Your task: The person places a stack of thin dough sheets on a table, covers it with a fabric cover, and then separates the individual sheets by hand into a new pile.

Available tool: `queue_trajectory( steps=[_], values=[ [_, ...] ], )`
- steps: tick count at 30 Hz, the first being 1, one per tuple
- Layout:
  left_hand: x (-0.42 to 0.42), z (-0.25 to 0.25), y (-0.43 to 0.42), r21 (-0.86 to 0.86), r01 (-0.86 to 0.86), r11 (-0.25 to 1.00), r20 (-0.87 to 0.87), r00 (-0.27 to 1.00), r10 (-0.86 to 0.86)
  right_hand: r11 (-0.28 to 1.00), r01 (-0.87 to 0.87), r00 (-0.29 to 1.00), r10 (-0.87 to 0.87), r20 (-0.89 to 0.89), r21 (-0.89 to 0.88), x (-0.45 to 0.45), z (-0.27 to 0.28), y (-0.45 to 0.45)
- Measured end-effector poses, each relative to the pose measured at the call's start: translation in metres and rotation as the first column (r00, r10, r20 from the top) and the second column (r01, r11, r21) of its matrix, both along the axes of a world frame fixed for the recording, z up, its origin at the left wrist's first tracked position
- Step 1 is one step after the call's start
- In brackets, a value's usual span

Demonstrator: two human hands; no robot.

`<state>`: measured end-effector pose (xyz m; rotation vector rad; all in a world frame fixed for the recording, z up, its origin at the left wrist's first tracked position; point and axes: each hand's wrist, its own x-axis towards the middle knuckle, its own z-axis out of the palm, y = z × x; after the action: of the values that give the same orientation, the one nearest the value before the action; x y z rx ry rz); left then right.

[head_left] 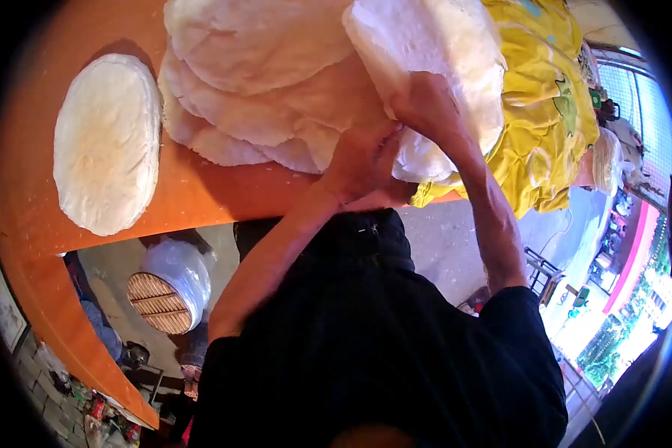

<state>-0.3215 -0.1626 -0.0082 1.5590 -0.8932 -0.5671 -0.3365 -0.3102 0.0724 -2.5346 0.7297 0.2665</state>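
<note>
Large, pale, thin flatbreads lie on an orange table. My right hand is curled at the near left edge of a folded or stacked flatbread, its fingertips partly hidden. Close beside it, my left hand rests against the near right edge of a wide overlapping pile of flatbreads. The fingers of my left hand merge with the shaded bread, so their grip is unclear. The two hands almost touch each other. A neat oval stack of flatbreads sits apart at the left.
A yellow patterned cloth lies right of the bread. The orange table has its near edge just before my body and extends down the left side. Below it stands a round container wrapped in plastic, with a slatted end.
</note>
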Motion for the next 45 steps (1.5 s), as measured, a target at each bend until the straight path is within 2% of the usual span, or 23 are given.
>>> queue_trajectory(
  steps=[1,2,3,4,5,7,11,15,19,20,22,23,24,26,29,32,34,39,40,41,42,44,45],
  values=[
    [0.003,-0.001,0.000,-0.012,0.006,1.000,-0.364,0.931,-0.010,0.997,-0.063,0.997,0.062,-0.039,-0.035,0.004,0.003,0.000],
    [0.006,-0.004,0.003,-0.042,0.042,0.998,-0.677,0.733,-0.059,0.989,-0.128,0.989,0.123,-0.076,-0.067,0.009,0.006,-0.001],
    [0.010,-0.005,0.005,-0.036,0.018,0.999,-0.899,0.436,-0.040,0.975,-0.193,0.977,0.182,-0.109,-0.108,0.008,0.010,0.001],
    [0.014,-0.006,0.004,-0.082,-0.029,0.996,-0.969,0.235,-0.073,0.968,-0.224,0.971,0.212,-0.107,-0.116,0.006,0.010,0.004],
    [0.019,-0.006,0.008,-0.141,-0.091,0.986,-0.983,0.131,-0.129,0.962,-0.246,0.967,0.235,-0.095,-0.121,0.004,0.013,0.010],
    [0.027,-0.001,0.017,-0.247,-0.208,0.947,-0.969,0.027,-0.246,0.962,-0.252,0.968,0.253,-0.008,-0.101,0.000,0.016,0.021],
    [0.044,0.014,0.062,-0.390,-0.451,0.803,-0.913,0.081,-0.399,0.966,-0.250,0.944,0.229,0.239,0.060,-0.005,0.036,0.024],
    [0.078,0.008,0.115,-0.466,-0.612,0.639,-0.881,0.252,-0.400,0.859,-0.286,0.876,0.055,0.479,0.425,0.008,0.084,0.005],
    [0.108,0.002,0.180,-0.348,-0.711,0.611,-0.910,0.413,-0.037,0.565,-0.275,0.899,-0.136,0.416,0.778,0.041,0.084,-0.018],
    [0.113,-0.004,0.192,-0.201,-0.789,0.581,-0.880,0.406,0.246,0.480,-0.217,0.925,-0.177,0.336,0.850,0.049,0.058,-0.030],
    [0.115,-0.024,0.201,-0.132,-0.731,0.669,-0.753,0.513,0.412,0.302,-0.063,0.956,-0.255,0.144,0.951,0.054,-0.016,-0.054],
    [0.112,-0.024,0.192,-0.050,-0.733,0.679,-0.800,0.436,0.412,0.211,0.022,0.957,-0.288,0.041,0.977,0.053,-0.059,-0.069],
    [0.108,-0.025,0.180,0.031,-0.724,0.689,-0.839,0.356,0.412,0.296,0.028,0.948,-0.311,0.069,0.955,0.041,-0.097,-0.080],
    [0.103,-0.052,0.173,0.090,-0.702,0.707,-0.714,0.450,0.537,0.448,0.129,0.951,-0.308,0.017,0.885,0.035,-0.091,-0.061],
    [0.098,-0.056,0.173,0.132,-0.686,0.716,-0.667,0.473,0.576,0.525,0.106,0.954,-0.294,0.063,0.844,0.033,-0.091,-0.055],
    [0.096,-0.051,0.176,0.170,-0.654,0.737,-0.645,0.492,0.585,0.518,-0.050,0.937,-0.272,0.220,0.854,0.032,-0.091,-0.056],
    [0.096,-0.047,0.176,0.157,-0.642,0.751,-0.639,0.513,0.573,0.629,-0.180,0.865,-0.265,0.426,0.756,0.039,-0.052,-0.039],
    [0.107,0.020,0.166,-0.062,-0.634,0.771,-0.762,0.529,0.373,0.751,-0.183,0.903,-0.126,0.410,0.634,0.074,0.060,-0.033],
    [0.116,0.035,0.172,-0.122,-0.639,0.760,-0.770,0.544,0.333,0.745,-0.231,0.899,-0.082,0.430,0.626,0.086,0.076,-0.035],
    [0.124,0.048,0.180,-0.178,-0.640,0.747,-0.776,0.558,0.293,0.583,-0.305,0.880,-0.130,0.457,0.753,0.100,0.079,-0.037],
    [0.132,0.057,0.189,-0.232,-0.638,0.735,-0.779,0.574,0.252,0.555,-0.332,0.875,-0.122,0.469,0.763,0.113,0.085,-0.032],
    [0.157,0.081,0.216,-0.023,-0.748,0.663,-0.683,0.496,0.536,0.513,-0.362,0.873,-0.107,0.477,0.778,0.142,0.089,-0.009],
    [0.169,0.087,0.235,-0.019,-0.778,0.628,-0.635,0.494,0.594,0.497,-0.371,0.875,-0.094,0.474,0.784,0.158,0.087,0.007]
  ],
)
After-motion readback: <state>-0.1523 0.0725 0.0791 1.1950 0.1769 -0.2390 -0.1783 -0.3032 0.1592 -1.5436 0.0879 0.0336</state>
